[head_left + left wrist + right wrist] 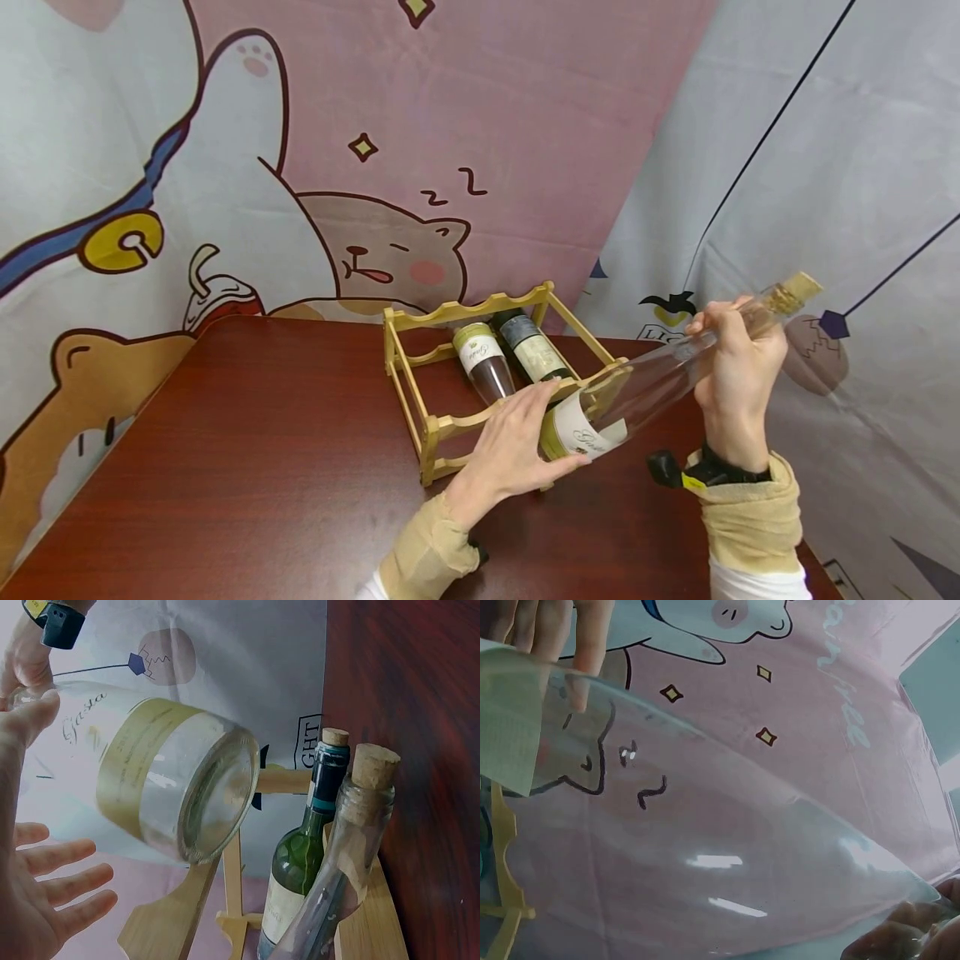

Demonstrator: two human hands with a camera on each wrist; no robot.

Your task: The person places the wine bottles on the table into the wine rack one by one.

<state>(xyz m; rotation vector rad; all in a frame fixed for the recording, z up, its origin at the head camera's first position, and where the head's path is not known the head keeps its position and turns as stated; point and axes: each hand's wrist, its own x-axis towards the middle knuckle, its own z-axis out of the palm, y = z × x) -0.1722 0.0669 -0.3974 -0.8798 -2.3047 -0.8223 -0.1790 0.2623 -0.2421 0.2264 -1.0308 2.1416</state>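
A clear glass wine bottle (645, 387) with a cork and a white-and-green label hangs tilted above the rack's front right, its base low and to the left. My right hand (742, 367) grips its neck just below the cork. Next to the base, my left hand (510, 446) has its fingers straight and spread; in the left wrist view the fingers (67, 874) stand apart from the glass. Whether the thumb touches the bottle, I cannot tell. Below is a wooden wine rack (442, 425) holding a clear bottle (480, 354) and a dark green bottle (536, 350).
The rack stands on a dark red-brown table (225, 467). Behind it hangs a cartoon-printed cloth (525, 125), with a pale cloth (862, 250) on the right. In the left wrist view, corks (375, 765) top both racked bottles.
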